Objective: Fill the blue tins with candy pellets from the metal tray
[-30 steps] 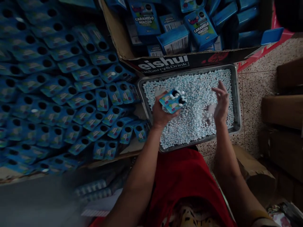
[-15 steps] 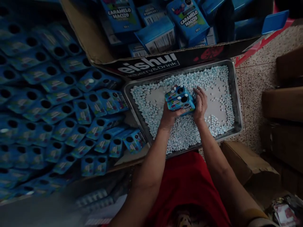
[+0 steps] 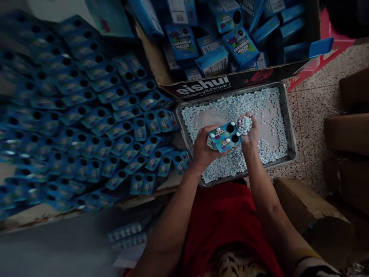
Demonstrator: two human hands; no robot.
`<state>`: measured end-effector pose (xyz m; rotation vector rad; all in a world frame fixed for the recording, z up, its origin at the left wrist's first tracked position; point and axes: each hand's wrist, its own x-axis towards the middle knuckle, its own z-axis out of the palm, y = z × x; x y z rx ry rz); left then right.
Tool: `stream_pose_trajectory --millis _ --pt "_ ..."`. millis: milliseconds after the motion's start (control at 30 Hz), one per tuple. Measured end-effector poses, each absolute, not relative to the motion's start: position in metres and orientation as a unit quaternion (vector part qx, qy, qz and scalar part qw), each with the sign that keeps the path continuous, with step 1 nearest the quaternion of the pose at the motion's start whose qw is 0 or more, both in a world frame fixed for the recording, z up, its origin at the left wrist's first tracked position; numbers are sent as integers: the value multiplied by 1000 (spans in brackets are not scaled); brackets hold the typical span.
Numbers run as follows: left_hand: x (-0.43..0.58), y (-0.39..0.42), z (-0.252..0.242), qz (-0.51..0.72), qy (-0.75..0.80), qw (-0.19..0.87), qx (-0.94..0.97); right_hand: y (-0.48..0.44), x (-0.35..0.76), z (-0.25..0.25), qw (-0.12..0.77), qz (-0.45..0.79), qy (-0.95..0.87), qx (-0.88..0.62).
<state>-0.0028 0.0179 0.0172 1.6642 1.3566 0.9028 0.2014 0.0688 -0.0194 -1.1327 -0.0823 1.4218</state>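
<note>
My left hand (image 3: 202, 149) is closed around two small blue candy boxes (image 3: 222, 138), held side by side above the metal tray. Each box has a round dark hole in its top, and a few loose candies lie on the tops. Cupped palm up right beside the holes, my right hand (image 3: 252, 137) holds a heap of pale blue and white candies (image 3: 246, 124). Below both hands, the metal tray (image 3: 291, 130) carries a spread of the same small candies, with its grey bottom showing in patches.
A cardboard carton (image 3: 198, 90) full of blue boxes stands behind the tray. Rows of blue boxes (image 3: 115, 127) with holes upward cover the table at left. Brown cardboard boxes (image 3: 346, 132) are at right, on and along the speckled floor (image 3: 311, 104).
My right hand has turned from palm down beside the boxes to palm up, now with candies in it. The boxes in my left hand have tilted toward it. The view has shifted left.
</note>
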Motion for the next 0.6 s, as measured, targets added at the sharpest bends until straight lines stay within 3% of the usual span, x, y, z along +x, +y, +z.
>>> stream_pose_trajectory --millis 100,267,600 --pt "-23 17 16 311 561 329 694 60 199 21 610 640 -59 -463" --pt "-19 3 8 310 596 348 653 42 178 80 605 631 -191 -446" --pt "-12 2 2 283 626 378 620 46 160 88 601 537 -337 -486"
